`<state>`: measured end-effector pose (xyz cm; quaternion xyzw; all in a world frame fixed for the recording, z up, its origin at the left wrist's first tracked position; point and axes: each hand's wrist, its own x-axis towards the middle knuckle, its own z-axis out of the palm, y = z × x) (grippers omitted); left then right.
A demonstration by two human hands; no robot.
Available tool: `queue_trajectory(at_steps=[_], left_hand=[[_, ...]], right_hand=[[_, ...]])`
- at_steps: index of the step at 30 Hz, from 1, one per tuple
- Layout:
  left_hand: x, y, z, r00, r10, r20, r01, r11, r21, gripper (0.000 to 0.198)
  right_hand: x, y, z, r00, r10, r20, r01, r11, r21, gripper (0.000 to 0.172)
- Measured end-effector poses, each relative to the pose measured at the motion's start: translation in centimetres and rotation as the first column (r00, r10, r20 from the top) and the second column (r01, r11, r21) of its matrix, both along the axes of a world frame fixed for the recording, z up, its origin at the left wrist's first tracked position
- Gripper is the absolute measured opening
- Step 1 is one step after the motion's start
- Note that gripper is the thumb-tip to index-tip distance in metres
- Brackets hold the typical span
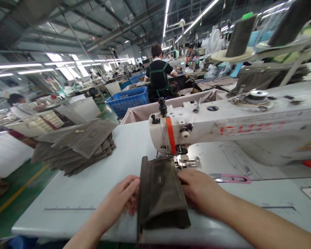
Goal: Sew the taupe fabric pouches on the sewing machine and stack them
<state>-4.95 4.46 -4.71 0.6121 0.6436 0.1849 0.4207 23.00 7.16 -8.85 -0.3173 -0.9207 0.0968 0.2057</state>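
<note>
A dark grey-brown fabric piece (166,193), folded and with a small label patch near its middle, lies on the sewing machine table. Its far edge reaches the presser foot (184,161) of the white sewing machine (202,124). My left hand (124,197) is closed at the piece's left edge, thumb on top and fingers curled below. On the opposite side, my right hand (199,188) grips the right edge close to the presser foot; its fingertips are partly hidden. Pink-handled thread snips (234,178) lie right of my right hand.
A stack of similar fabric pieces (80,145) overhangs the table's left edge. Behind the table are a blue plastic basket (129,100) and a pinkish cloth-lined bin (140,112). Thread cones (241,36) stand upper right. A person (159,72) sits ahead, back turned.
</note>
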Motion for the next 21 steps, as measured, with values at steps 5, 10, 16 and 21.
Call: queue_trajectory(at_steps=[5, 10, 16, 21], left_hand=[[2.1, -2.8, 1.9, 0.786, -0.155, -0.599, 0.545, 0.633, 0.551, 0.063], [7.1, -4.3, -2.1, 0.702, -0.274, -0.657, 0.712, 0.242, 0.660, 0.031], [7.4, -4.6, -4.0, 0.751, -0.364, -0.551, 0.658, 0.337, 0.674, 0.027], [7.3, -4.8, -3.9, 0.761, -0.420, -0.494, 0.644, 0.392, 0.657, 0.026]], right_hand=[[0.2, -4.7, -0.8, 0.998, 0.014, -0.054, -0.015, 1.000, -0.023, 0.005], [0.3, -8.1, -2.4, 0.966, -0.042, -0.256, 0.067, 0.994, 0.090, 0.013], [0.6, -9.8, -2.6, 0.946, -0.109, -0.304, 0.137, 0.988, 0.073, 0.013], [0.7, -9.8, -2.5, 0.946, -0.118, -0.301, 0.143, 0.988, 0.062, 0.014]])
